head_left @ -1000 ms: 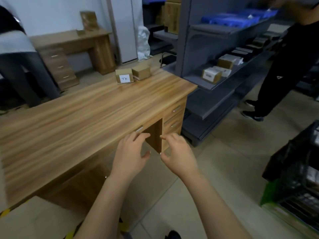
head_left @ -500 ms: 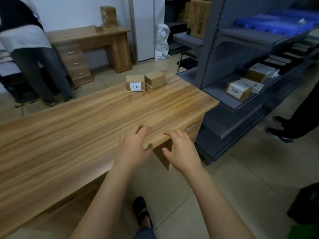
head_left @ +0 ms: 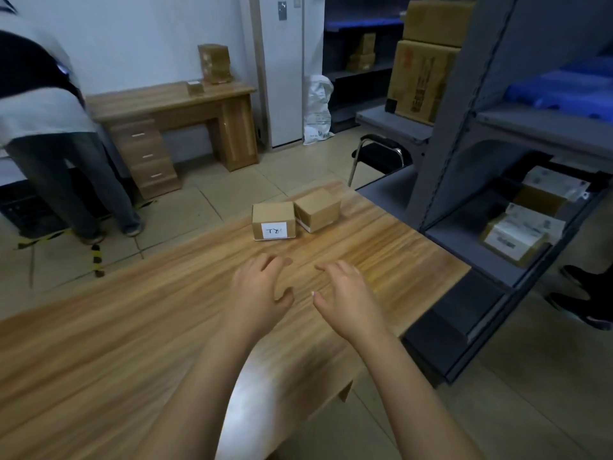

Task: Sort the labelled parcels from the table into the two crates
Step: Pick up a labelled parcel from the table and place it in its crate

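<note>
Farther over the table (head_left: 132,343) than before, the left hand (head_left: 258,290) and right hand (head_left: 348,293) reach with loosely spread, empty fingers toward the labelled parcel (head_left: 273,220) and second parcel (head_left: 318,210), both unsorted at its far edge.

Two bare hands reach forward side by side, palms down, holding nothing.

The left hand (head_left: 257,293) and the right hand (head_left: 350,295) are level with each other, near but not touching, with a narrow gap between them. Both backs face the camera. The fingers of each hand are loosely spread and gently bent, pointing forward and slightly inward. The left thumb (head_left: 283,295) and the right thumb (head_left: 323,302) angle toward each other across the gap. The left forearm (head_left: 199,386) and the right forearm (head_left: 414,393) are bare; they rise from the lower edge of the view and converge toward the wrists, which look straight.
</note>
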`<state>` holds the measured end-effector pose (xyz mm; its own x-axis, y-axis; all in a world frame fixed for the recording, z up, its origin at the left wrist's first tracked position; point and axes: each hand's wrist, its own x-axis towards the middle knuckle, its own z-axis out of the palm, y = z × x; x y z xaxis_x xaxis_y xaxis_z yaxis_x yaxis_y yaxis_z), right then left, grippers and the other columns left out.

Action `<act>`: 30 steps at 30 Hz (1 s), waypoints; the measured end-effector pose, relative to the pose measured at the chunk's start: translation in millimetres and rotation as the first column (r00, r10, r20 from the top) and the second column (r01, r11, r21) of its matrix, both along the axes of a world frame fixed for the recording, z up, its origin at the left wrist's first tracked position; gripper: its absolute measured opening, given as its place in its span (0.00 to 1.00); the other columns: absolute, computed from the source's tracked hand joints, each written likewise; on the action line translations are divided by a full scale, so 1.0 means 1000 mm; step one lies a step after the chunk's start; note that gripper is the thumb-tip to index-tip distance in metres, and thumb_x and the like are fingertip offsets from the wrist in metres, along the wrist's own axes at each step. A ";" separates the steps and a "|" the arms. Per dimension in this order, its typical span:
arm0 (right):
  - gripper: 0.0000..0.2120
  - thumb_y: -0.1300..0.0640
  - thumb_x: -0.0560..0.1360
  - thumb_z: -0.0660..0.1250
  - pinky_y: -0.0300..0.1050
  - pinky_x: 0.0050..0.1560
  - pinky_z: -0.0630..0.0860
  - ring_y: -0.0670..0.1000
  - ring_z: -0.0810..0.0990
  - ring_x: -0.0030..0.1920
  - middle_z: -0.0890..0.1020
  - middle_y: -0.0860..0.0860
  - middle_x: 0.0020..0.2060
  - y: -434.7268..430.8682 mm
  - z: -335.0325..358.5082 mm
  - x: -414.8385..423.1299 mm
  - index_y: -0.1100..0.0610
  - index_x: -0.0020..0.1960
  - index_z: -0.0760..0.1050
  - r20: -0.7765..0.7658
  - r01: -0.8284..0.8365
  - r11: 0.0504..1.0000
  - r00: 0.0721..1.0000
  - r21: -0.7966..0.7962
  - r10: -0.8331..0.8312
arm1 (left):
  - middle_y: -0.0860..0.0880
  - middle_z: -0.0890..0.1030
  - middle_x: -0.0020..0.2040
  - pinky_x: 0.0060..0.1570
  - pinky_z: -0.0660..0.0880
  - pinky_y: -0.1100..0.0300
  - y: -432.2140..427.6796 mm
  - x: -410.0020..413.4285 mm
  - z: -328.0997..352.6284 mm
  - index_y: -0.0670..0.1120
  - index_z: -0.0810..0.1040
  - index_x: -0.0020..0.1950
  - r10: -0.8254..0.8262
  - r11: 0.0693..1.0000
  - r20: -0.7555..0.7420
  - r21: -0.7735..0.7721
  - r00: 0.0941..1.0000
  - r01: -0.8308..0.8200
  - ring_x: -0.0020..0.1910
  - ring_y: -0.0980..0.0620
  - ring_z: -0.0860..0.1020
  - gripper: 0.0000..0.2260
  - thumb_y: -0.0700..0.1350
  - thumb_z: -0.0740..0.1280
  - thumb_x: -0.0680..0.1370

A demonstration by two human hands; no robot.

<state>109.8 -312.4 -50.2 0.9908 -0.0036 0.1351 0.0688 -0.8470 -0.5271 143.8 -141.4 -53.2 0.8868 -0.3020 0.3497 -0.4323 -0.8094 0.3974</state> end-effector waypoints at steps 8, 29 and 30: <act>0.21 0.53 0.77 0.66 0.47 0.65 0.68 0.52 0.70 0.64 0.75 0.51 0.62 0.003 0.000 0.088 0.54 0.69 0.71 0.012 0.002 1.000 1.000 -0.008 -0.001 | 0.49 0.78 0.53 0.47 0.68 0.55 0.019 0.085 -0.004 0.47 0.77 0.61 0.044 0.999 0.001 0.026 0.999 -0.044 0.51 0.44 0.76 0.20 0.44 0.74 0.69; 0.25 0.55 0.75 0.67 0.50 0.62 0.68 0.57 0.71 0.64 0.71 0.54 0.63 -0.004 -0.075 0.330 0.55 0.72 0.68 -0.162 -0.138 0.990 0.977 0.008 0.138 | 0.49 0.77 0.58 0.53 0.68 0.54 0.013 0.296 -0.069 0.48 0.75 0.63 0.317 0.948 -0.192 0.092 0.929 -0.304 0.59 0.46 0.74 0.20 0.48 0.70 0.73; 0.26 0.55 0.76 0.67 0.50 0.63 0.69 0.57 0.71 0.64 0.71 0.54 0.64 -0.004 -0.083 0.337 0.55 0.72 0.67 -0.178 -0.136 0.991 0.974 0.020 0.137 | 0.49 0.77 0.58 0.53 0.68 0.54 0.012 0.303 -0.077 0.47 0.75 0.64 0.323 0.946 -0.209 0.093 0.923 -0.310 0.59 0.45 0.74 0.20 0.49 0.70 0.73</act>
